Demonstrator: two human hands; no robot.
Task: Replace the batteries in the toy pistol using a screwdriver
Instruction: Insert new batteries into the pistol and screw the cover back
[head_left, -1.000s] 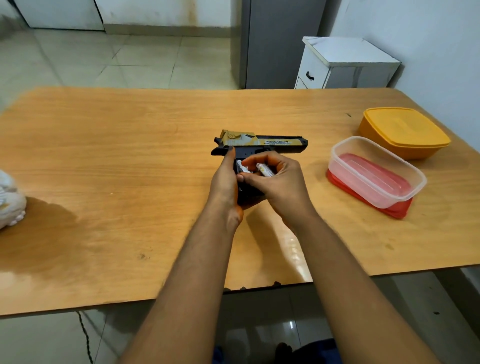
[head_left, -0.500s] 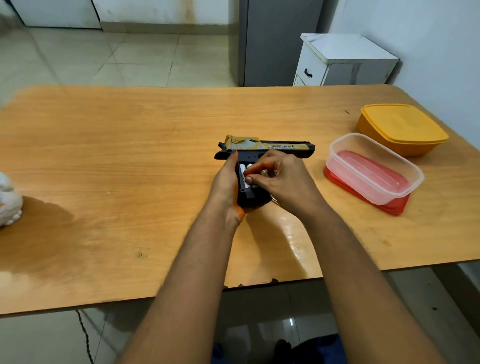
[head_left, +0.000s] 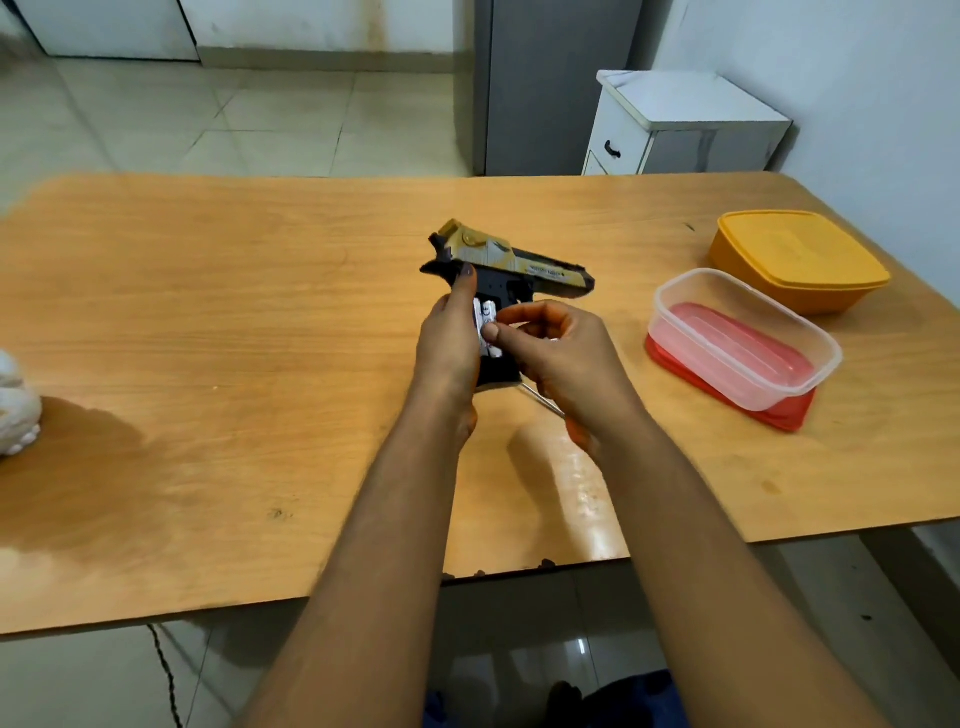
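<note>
Near the middle of the bench, the left hand grasps the toy pistol by its grip, muzzle tipped toward two o'clock. The right hand pinches a battery in the open grip, with the screwdriver seemingly tucked under its palm. To seat it well, I'd check polarity, press the spring end first, then push flat, keeping the pistol steady. Two food tubs sit at three o'clock

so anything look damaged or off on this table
The wooden table has a chipped near edge, dark ragged notches just left of the right forearm. The clear plastic tub sits on its own red lid, not closed.
</note>
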